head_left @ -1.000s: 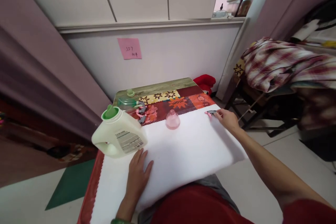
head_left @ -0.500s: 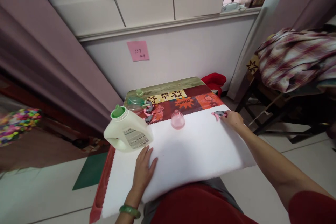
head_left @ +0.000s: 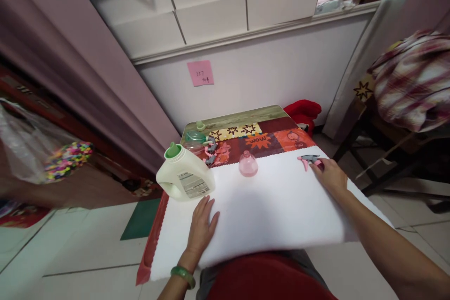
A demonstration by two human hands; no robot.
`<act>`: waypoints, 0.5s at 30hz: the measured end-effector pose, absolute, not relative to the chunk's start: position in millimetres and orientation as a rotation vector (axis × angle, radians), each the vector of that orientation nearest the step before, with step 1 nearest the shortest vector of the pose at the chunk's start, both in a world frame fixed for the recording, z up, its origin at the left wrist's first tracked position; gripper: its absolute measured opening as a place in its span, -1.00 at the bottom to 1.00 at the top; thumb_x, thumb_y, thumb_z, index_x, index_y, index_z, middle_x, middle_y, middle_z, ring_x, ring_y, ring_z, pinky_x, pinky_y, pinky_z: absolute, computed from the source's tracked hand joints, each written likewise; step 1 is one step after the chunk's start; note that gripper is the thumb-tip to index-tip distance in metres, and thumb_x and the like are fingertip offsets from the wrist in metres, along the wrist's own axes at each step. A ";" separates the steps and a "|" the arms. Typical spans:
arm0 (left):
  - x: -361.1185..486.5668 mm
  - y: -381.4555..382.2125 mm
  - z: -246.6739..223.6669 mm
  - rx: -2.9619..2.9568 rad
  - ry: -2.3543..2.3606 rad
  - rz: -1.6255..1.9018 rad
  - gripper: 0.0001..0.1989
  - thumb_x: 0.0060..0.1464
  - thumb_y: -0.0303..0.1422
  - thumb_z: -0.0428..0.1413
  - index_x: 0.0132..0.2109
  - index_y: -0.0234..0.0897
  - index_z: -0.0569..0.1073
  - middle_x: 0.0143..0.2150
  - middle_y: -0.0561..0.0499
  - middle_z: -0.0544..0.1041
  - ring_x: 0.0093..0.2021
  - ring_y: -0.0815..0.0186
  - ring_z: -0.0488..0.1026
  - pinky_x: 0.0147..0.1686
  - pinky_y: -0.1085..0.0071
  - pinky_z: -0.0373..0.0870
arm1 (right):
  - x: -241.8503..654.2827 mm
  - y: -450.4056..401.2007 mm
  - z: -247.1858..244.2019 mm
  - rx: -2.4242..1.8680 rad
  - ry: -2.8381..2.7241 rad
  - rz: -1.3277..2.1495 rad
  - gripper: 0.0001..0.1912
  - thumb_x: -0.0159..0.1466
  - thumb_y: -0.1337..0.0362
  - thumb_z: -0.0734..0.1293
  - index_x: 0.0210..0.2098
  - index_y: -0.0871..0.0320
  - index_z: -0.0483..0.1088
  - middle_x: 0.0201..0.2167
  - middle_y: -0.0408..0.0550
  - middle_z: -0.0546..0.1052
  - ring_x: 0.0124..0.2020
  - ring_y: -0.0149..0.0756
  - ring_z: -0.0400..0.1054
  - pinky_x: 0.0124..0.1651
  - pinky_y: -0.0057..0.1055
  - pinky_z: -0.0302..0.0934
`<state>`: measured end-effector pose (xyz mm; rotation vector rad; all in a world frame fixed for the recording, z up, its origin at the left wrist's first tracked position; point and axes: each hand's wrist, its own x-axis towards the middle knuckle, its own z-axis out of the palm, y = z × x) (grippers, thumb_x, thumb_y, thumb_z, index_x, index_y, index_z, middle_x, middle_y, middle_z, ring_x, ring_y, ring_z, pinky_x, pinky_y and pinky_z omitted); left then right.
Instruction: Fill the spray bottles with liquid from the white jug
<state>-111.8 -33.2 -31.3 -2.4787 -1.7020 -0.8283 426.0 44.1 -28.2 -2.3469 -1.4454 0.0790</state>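
Observation:
My left hand (head_left: 202, 227) lies flat on the white cloth (head_left: 274, 206), fingers stretched out, just in front of a cream plastic jug (head_left: 188, 180) with a green top. At the right of the cloth, my right hand (head_left: 332, 176) has its thumb and fingers closed at the near end of a grey and pink trigger spray head (head_left: 309, 159). The spray head appears to lie on the cloth; its nozzle points left. A small clear pink bottle (head_left: 248, 166) stands upright between my hands, untouched, without a spray head on it.
Behind the jug lie a clear green bottle (head_left: 195, 138) and more grey and pink spray heads (head_left: 211, 152). A small green cap (head_left: 200, 125) sits at the table's back. A plaid cloth (head_left: 415, 79) is heaped at the right. A pink note (head_left: 200, 73) sticks to the wall.
The view has swung left. My right hand has shifted slightly right along the spray head, leaving more of it visible. My left hand, the jug and the pink bottle stay in place.

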 end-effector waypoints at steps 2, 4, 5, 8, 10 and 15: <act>-112.1 -34.1 -31.0 -2.478 -1.696 -0.819 -0.58 0.30 -0.25 0.08 0.22 -0.31 0.45 0.28 -0.28 0.47 0.30 -0.01 0.39 0.23 -0.02 0.39 | 423.8 41.4 -35.2 -2.333 -1.443 0.024 -0.53 0.34 -0.09 0.21 -0.01 0.10 0.49 0.04 0.14 0.54 -0.07 -0.01 0.47 -0.20 -0.24 0.24; -112.3 -34.1 -31.4 -2.473 -1.698 -0.822 -0.58 0.30 -0.26 0.08 0.22 -0.31 0.45 0.28 -0.28 0.46 0.30 -0.01 0.39 0.23 -0.03 0.39 | 422.4 41.0 -37.5 -2.325 -1.453 -0.001 -0.53 0.35 -0.08 0.20 -0.01 0.11 0.48 0.03 0.14 0.53 -0.06 0.00 0.46 -0.19 -0.23 0.25; -112.5 -33.8 -31.8 -2.472 -1.699 -0.827 -0.58 0.29 -0.26 0.09 0.22 -0.30 0.45 0.29 -0.28 0.46 0.30 -0.01 0.39 0.23 -0.04 0.39 | 422.0 41.1 -37.4 -2.320 -1.453 -0.004 -0.53 0.35 -0.09 0.20 0.00 0.11 0.48 0.03 0.14 0.53 -0.06 0.00 0.46 -0.18 -0.22 0.26; -114.2 -32.2 -32.9 -2.474 -1.691 -0.838 -0.58 0.28 -0.26 0.10 0.23 -0.28 0.45 0.29 -0.27 0.46 0.30 -0.03 0.39 0.22 -0.05 0.39 | 421.7 41.3 -35.9 -2.310 -1.457 0.010 -0.53 0.35 -0.09 0.19 0.02 0.09 0.47 0.03 0.13 0.53 -0.05 -0.01 0.45 -0.17 -0.22 0.26; -115.2 -31.8 -32.5 -2.478 -1.677 -0.835 -0.58 0.27 -0.26 0.11 0.22 -0.28 0.45 0.28 -0.28 0.46 0.29 -0.04 0.40 0.21 -0.06 0.40 | 422.5 40.8 -35.6 -2.309 -1.457 0.025 -0.51 0.35 -0.08 0.19 0.05 0.08 0.47 0.04 0.13 0.53 -0.04 0.00 0.45 -0.16 -0.22 0.27; -95.9 -30.3 -21.8 -2.488 -1.678 -0.905 -0.58 0.24 -0.28 0.14 0.21 -0.25 0.44 0.22 -0.27 0.50 0.22 -0.04 0.45 0.19 -0.07 0.41 | 431.0 42.4 -31.4 -2.304 -1.516 0.100 -0.48 0.33 -0.06 0.20 0.06 0.15 0.47 0.02 0.17 0.54 -0.06 0.00 0.46 -0.15 -0.24 0.27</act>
